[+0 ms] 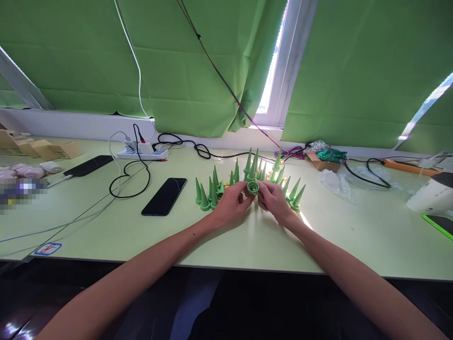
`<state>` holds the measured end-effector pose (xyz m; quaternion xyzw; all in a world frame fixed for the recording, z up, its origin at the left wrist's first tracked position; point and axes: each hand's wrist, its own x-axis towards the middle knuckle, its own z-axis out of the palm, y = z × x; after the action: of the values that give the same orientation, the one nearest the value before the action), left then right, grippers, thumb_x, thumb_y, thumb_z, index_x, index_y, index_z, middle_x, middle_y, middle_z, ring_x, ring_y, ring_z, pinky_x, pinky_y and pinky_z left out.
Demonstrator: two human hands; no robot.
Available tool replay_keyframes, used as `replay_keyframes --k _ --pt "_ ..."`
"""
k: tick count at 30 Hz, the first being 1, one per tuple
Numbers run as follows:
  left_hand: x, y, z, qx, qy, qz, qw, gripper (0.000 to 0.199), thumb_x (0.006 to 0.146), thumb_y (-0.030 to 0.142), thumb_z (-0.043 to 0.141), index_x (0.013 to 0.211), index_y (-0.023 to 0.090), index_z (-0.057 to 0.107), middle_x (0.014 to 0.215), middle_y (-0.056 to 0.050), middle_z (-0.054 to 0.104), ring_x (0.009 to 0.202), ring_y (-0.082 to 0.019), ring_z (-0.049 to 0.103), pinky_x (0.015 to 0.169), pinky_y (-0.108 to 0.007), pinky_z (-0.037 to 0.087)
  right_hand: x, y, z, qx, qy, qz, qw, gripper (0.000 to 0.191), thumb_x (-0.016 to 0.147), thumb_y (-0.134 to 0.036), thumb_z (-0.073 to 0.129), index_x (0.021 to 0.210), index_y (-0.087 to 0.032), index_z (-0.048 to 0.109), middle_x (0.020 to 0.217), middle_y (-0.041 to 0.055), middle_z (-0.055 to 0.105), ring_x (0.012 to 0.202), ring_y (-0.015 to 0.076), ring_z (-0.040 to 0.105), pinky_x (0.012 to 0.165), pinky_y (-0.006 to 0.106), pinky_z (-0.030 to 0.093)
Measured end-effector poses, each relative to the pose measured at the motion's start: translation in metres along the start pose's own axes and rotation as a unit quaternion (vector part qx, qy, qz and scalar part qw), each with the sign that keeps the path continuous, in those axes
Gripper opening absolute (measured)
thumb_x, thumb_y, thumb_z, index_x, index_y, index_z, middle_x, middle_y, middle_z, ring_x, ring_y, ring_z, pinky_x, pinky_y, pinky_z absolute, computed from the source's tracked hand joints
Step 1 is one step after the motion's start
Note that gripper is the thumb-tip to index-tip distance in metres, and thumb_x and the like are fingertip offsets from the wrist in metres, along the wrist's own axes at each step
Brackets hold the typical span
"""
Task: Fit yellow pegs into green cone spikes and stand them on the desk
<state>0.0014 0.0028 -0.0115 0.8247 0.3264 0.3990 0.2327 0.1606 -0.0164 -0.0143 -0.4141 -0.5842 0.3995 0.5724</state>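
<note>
Between my two hands is a green plastic cone-shaped spike [253, 188], its round hollow base turned toward me. My left hand [233, 198] grips the base from the left with thumb and fingers. From the right, the fingers of my right hand [274, 198] are pinched against the rim of the same piece. Several more green spikes [204, 198] stand points up on the table to the left of my hands. Others stand behind and to the right [297, 198], with small yellowish pieces among them that I cannot make out.
A black phone [164, 196] lies left of the spikes. Behind it are a power strip [141, 152] and looping cables [203, 151]. A small cardboard box [323, 161], a clear plastic bag [336, 184] and a white device [430, 193] sit to the right on the pale table [219, 245].
</note>
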Motion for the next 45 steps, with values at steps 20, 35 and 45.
replay_keyframes --k 20,35,45 --pt "-0.0002 -0.0045 0.0012 -0.054 0.047 -0.03 0.997 0.012 0.085 0.02 0.058 0.096 0.019 0.053 0.084 0.002 0.059 0.055 -0.006 0.05 0.052 -0.02 0.039 -0.0009 -0.0025 -0.0001 0.058 0.002 -0.009 0.998 0.048 0.088 -0.05 0.063 0.057 -0.021 0.04 0.047 -0.0086 0.032 0.036 0.006 0.033 0.033 0.023 0.027" --pt "0.0084 -0.0023 -0.0017 -0.407 -0.089 -0.241 0.877 0.043 0.085 0.059 0.063 0.089 0.016 0.056 0.057 0.001 0.055 0.044 -0.012 0.056 0.035 -0.02 0.039 -0.0025 -0.0046 -0.0004 0.026 -0.033 -0.027 0.999 0.046 0.091 -0.053 0.06 0.062 -0.02 0.043 0.049 -0.008 0.036 0.037 0.0063 0.038 0.035 0.023 0.027" --pt "0.0059 0.0035 -0.0066 -0.367 -0.1 -0.19 0.905 0.04 0.083 0.053 0.068 0.094 0.015 0.058 0.068 0.002 0.052 0.049 -0.009 0.057 0.035 -0.019 0.039 -0.0009 0.0015 -0.0014 -0.013 -0.018 -0.01 1.0 0.049 0.09 -0.055 0.058 0.06 -0.021 0.041 0.047 -0.0087 0.032 0.036 0.007 0.036 0.036 0.024 0.026"
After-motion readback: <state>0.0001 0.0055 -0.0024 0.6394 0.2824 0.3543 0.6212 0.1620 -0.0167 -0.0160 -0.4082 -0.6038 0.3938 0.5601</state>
